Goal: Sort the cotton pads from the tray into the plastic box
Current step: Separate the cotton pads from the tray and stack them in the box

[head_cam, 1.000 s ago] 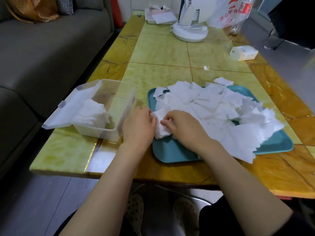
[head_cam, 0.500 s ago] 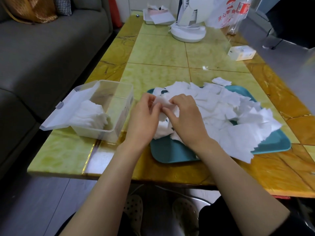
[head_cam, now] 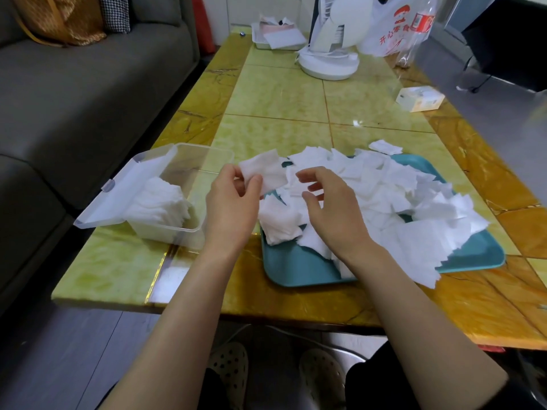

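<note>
A teal tray [head_cam: 299,269] on the yellow table holds a heap of several white square cotton pads [head_cam: 393,196]. My left hand [head_cam: 233,202] pinches one cotton pad [head_cam: 266,171] lifted above the tray's left edge. My right hand [head_cam: 331,208] hovers over the heap with loosely curled fingers, holding nothing. Left of the tray stands a clear plastic box [head_cam: 192,229] with its lid [head_cam: 124,187] hinged open to the left and a stack of pads [head_cam: 159,202] inside.
A grey sofa [head_cam: 74,99] runs along the table's left side. At the far end stand a white fan base [head_cam: 328,65], a white plastic bag [head_cam: 396,25] and a small tray of papers [head_cam: 278,37]. A small carton [head_cam: 420,97] lies at the right edge.
Both hands rose from the tray's near left corner. My left hand has lifted one pad clear of the heap, and my right hand has let go and drawn slightly apart.
</note>
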{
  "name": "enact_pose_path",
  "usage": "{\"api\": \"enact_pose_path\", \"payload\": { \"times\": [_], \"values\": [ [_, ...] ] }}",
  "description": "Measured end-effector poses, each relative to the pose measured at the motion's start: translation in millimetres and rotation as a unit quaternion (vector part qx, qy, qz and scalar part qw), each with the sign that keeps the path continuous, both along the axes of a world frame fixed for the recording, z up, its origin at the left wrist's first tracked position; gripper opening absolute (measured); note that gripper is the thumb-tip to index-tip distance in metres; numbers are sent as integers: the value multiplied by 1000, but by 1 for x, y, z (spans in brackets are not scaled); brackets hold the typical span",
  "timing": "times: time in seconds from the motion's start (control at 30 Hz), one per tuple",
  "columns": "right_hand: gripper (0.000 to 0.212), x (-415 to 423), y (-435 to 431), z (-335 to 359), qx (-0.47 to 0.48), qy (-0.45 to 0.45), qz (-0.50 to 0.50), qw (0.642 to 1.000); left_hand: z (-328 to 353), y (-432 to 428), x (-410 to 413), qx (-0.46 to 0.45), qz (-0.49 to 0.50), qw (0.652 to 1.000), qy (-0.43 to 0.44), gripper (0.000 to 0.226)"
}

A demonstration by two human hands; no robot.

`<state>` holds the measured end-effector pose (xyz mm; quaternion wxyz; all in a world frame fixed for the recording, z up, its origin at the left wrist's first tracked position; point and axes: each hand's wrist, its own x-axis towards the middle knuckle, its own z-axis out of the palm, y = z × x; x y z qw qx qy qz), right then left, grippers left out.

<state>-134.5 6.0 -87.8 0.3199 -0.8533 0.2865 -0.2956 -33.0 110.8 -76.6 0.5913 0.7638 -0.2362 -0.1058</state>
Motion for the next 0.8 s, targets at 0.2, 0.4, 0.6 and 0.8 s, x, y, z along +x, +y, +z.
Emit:
{"api": "enact_pose_path", "payload": {
  "times": [0.2, 0.4, 0.6, 0.8],
  "values": [
    [46, 4, 6, -15, -77, 203, 109, 970, 5, 5, 3, 7, 9, 1000, 4, 16],
    [29, 6, 9, -15, -102, 214, 82, 968, 4, 7, 2, 19, 12, 1000, -2, 19],
    [12, 3, 2, -3, -29, 53, 1, 998, 4, 8, 7, 33, 43, 998, -11, 18],
    [10, -3, 8, 25, 265, -149, 54, 951, 2, 5, 4, 58, -16, 998, -19, 20]
  ]
}}
